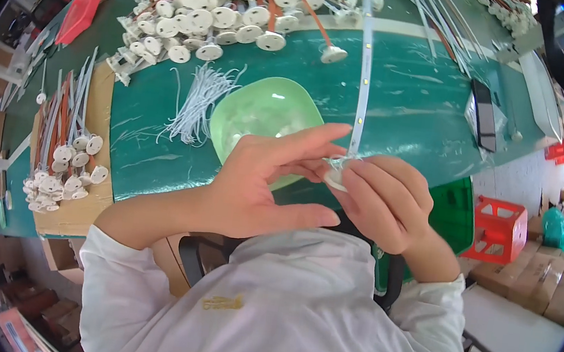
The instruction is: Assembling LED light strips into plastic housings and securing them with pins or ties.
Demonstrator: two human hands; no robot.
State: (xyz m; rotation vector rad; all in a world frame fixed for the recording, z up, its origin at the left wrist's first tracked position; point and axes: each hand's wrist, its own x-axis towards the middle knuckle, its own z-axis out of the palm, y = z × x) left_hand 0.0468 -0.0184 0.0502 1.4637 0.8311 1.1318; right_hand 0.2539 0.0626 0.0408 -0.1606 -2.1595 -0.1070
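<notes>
Near the front edge of the table, my right hand (394,203) pinches a white round cap (335,177) between thumb and fingers. From the cap a pale LED strip (365,81) with small yellow chips runs away over the table. Thin white wire shows at the joint of cap and strip. My left hand (261,177) is open beside the cap, its thumb and index finger stretched wide apart. Its other fingertips reach close to the cap; whether they touch it I cannot tell. Behind my left hand stands a light green bowl (284,96), partly hidden by it.
A bundle of thin white wires (201,101) lies left of the bowl. Many white-capped strips (209,18) are heaped at the back, more (63,172) on cardboard at left. A black phone (483,115) lies at right. A red plastic stool (498,228) stands beyond the table.
</notes>
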